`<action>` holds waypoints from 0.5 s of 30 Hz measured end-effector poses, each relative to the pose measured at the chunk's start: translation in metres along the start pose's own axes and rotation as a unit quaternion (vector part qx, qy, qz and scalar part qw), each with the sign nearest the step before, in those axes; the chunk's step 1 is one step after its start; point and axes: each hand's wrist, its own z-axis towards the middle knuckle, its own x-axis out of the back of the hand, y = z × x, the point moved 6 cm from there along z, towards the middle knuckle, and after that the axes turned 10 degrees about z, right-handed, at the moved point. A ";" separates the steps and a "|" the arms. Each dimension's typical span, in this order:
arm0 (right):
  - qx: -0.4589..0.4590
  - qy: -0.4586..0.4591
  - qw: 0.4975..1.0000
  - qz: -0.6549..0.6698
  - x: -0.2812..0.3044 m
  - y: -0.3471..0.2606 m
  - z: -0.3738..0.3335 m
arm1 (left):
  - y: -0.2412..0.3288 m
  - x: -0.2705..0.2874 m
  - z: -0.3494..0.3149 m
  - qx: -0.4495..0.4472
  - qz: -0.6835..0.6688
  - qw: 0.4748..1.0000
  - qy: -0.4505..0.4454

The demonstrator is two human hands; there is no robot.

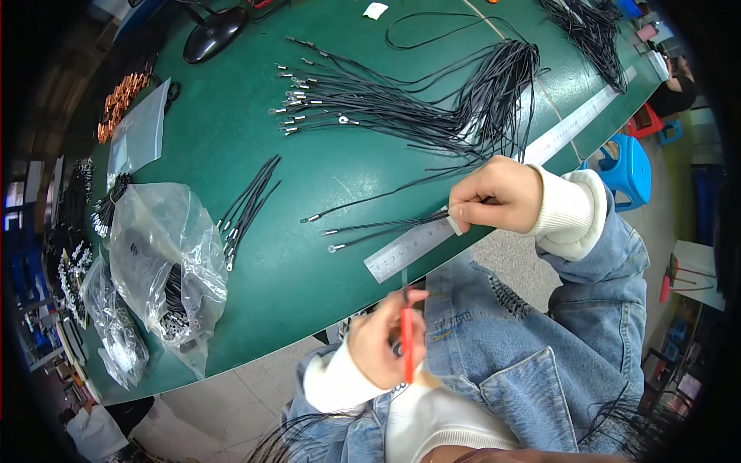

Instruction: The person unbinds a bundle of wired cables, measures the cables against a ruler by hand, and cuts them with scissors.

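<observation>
My right hand point(498, 194) pinches several thin black wires point(386, 225) over a steel ruler point(409, 248) near the table's front edge. Metal ring lugs show on the wires' loose ends, which point left. The ruler seems to continue beyond this hand toward the far right. Below the ruler's left end, my left hand point(384, 343) is closed around a red-handled tool point(408, 347). Its thin grey tip points up toward the ruler; motion blur hides its exact kind. One longer wire point(363, 202) lies just beyond the pinched ones.
A large bundle of black lugged wires point(494, 92) spreads across the green table point(309, 301). Short wires point(248, 204) lie left of centre, beside clear plastic bags point(166, 231). Copper-coloured parts point(123, 100) sit far left; another wire bundle point(590, 38) far right. A blue stool point(629, 170) stands beyond the edge.
</observation>
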 end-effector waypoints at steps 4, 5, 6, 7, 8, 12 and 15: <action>0.031 0.040 0.998 0.031 0.002 -0.006 -0.003 | 0.010 -0.014 0.027 0.021 0.082 0.996 -0.026; 0.032 0.040 0.998 0.030 0.001 -0.006 -0.004 | 0.011 -0.016 0.032 0.020 0.082 0.996 -0.025; 0.037 0.053 0.997 0.039 0.001 -0.007 -0.006 | 0.012 -0.017 0.037 0.009 0.096 0.995 -0.017; 0.043 0.066 0.996 0.048 0.001 -0.008 -0.007 | 0.013 -0.019 0.040 -0.001 0.110 0.994 -0.008; 0.048 0.067 0.996 0.039 0.001 -0.008 -0.008 | 0.014 -0.021 0.044 -0.004 0.095 0.995 0.012; 0.057 0.071 0.994 0.057 0.000 -0.013 -0.010 | 0.016 -0.024 0.051 -0.001 0.108 0.994 0.032; 0.054 0.070 0.994 0.059 0.000 -0.011 -0.011 | 0.016 -0.024 0.053 -0.002 0.124 0.992 0.031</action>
